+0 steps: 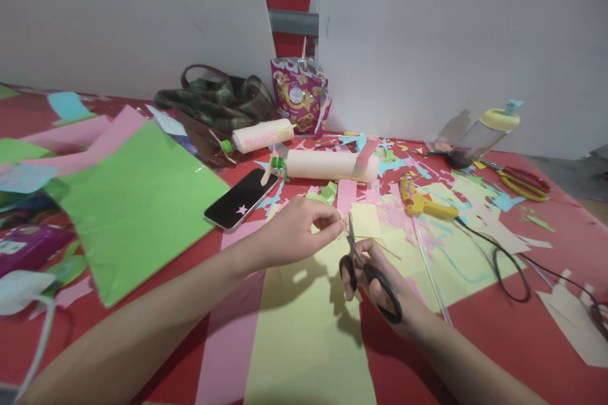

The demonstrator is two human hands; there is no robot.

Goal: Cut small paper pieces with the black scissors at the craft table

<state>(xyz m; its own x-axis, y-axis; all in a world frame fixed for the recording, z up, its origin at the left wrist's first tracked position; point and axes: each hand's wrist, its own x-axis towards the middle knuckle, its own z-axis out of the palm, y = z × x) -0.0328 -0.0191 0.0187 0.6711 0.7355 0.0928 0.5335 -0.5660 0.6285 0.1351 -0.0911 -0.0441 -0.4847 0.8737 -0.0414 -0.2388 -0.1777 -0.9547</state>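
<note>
My right hand (380,281) grips a pair of black-handled scissors (352,247), thumb and fingers through the loops and blades pointing up and away. My left hand (301,231) is closed in a pinch just left of the blade tips. Whatever lies between its fingertips is too small to make out. Below both hands a long pale yellow sheet (308,342) lies over a pink sheet (225,342). Beyond them rests a paper-wrapped bottle (327,166) with a green cap. A black-screened phone (242,199) with a pink paper star on it lies left of that.
A yellow glue gun (427,202) trails its black cord to the right. Red-and-yellow-handled scissors (525,183) and a clear container (484,136) stand farther off. Green paper (142,209) spreads at left. A snack bag (300,95) and a second wrapped bottle (263,135) are at the back.
</note>
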